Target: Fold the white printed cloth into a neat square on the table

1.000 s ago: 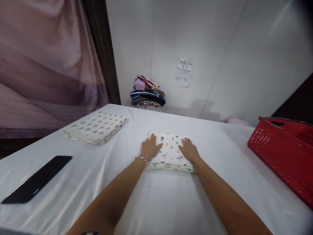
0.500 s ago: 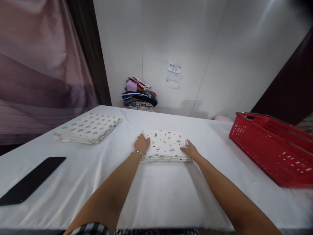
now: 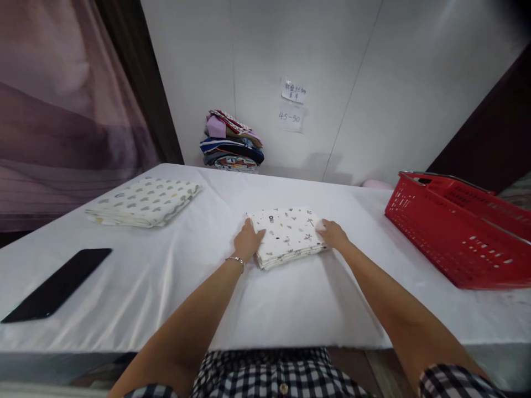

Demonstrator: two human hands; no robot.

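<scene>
A folded white cloth point(image 3: 290, 232) with small palm and flamingo prints lies between my hands, its layers showing along the near edge and its right side turned slightly away from me. My left hand point(image 3: 248, 241) grips the left edge, thumb on top and fingers underneath or behind. On the opposite edge, my right hand point(image 3: 333, 234) pinches the cloth near its right corner. Both hands are closed on it, and some fingertips are hidden by the fabric. Farther left on the table rests another folded white cloth point(image 3: 151, 200) with grey heart-like shapes.
White fabric covers the table point(image 3: 290, 309). A black flat phone-like slab point(image 3: 58, 284) lies at the left. At the right stands a red plastic basket point(image 3: 452, 237) with a metal handle. Several folded cloths form a stack point(image 3: 232, 145) by the wall, below paper notes point(image 3: 292, 105).
The printed cloth has shifted slightly right and turned, its right side swinging away from me. Both hands moved with it. My view has tilted downward, showing more of the table's near edge.
</scene>
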